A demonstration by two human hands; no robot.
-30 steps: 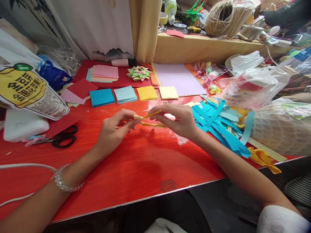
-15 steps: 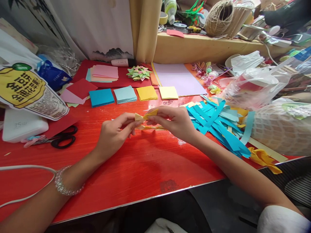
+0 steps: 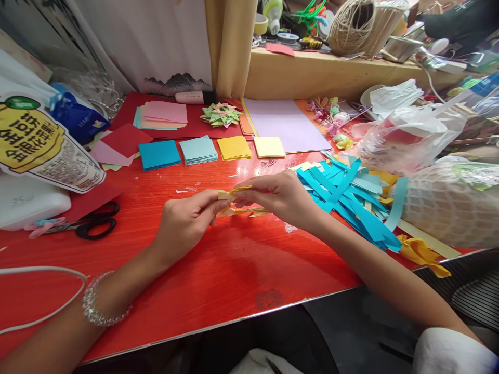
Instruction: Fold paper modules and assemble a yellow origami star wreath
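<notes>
Over the middle of the red table (image 3: 218, 270), my left hand (image 3: 186, 223) and my right hand (image 3: 281, 196) meet on a small yellow folded paper strip (image 3: 234, 193). Both hands pinch it, the left from below, the right from above, fingertips almost touching. A second yellow strip end (image 3: 249, 211) trails under my right hand just above the tabletop. A beaded bracelet (image 3: 97, 306) circles my left wrist.
Stacks of square paper lie behind: blue (image 3: 159, 155), light blue (image 3: 198, 150), yellow (image 3: 234, 147), pale yellow (image 3: 269, 147). A heap of blue strips (image 3: 346, 197) lies to the right, black scissors (image 3: 93, 221) to the left, a folded paper rosette (image 3: 221, 114) and a twine ball (image 3: 351, 26) at the back.
My right hand has moved left toward my left hand, and the yellow strip between them has been folded shorter. The view has shifted slightly.
</notes>
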